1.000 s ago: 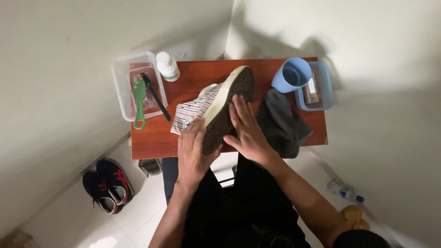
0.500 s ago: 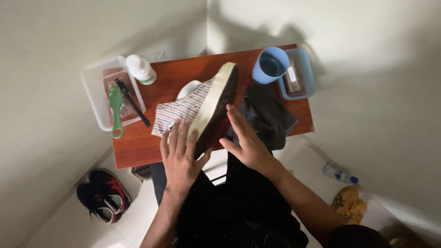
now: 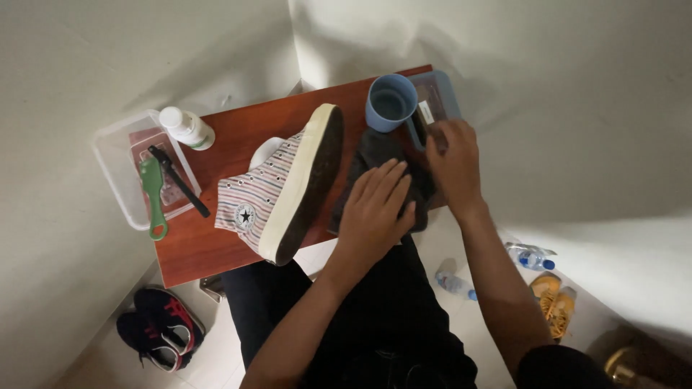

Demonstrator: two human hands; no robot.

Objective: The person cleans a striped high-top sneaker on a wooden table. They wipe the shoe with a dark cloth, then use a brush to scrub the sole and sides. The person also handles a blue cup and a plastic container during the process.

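Both hands had let go of the shoe since half a second before and had moved over to the dark cloth (image 3: 375, 155). Back then they were on the shoe's sole; now the striped shoe (image 3: 277, 191) lay on its side by itself on the red-brown counter (image 3: 209, 245), with its dark sole turned toward the person and its heel hanging a little over the near edge.

The left hand (image 3: 375, 209) lay flat and open on the dark cloth, fingers spread, and it gripped nothing. The right hand (image 3: 453, 162) was at the far right end of the cloth, just beside the blue cup. Its fingers were bent down, but I could not tell if they pinched the cloth or only touched it.

The cloth lay on the counter between the shoe and the blue cup (image 3: 391, 104). The cup stood at the back, next to a clear box with a blue rim (image 3: 441, 86).

On the left end sat a clear plastic tub (image 3: 115, 155). A green brush (image 3: 153, 194) and a black brush (image 3: 176, 180) lay across it. A white bottle (image 3: 186, 128) stood just beside the tub.

Down on the floor were black and red shoes (image 3: 160, 335), yellow sandals (image 3: 553, 306) and two plastic water bottles (image 3: 530, 257).
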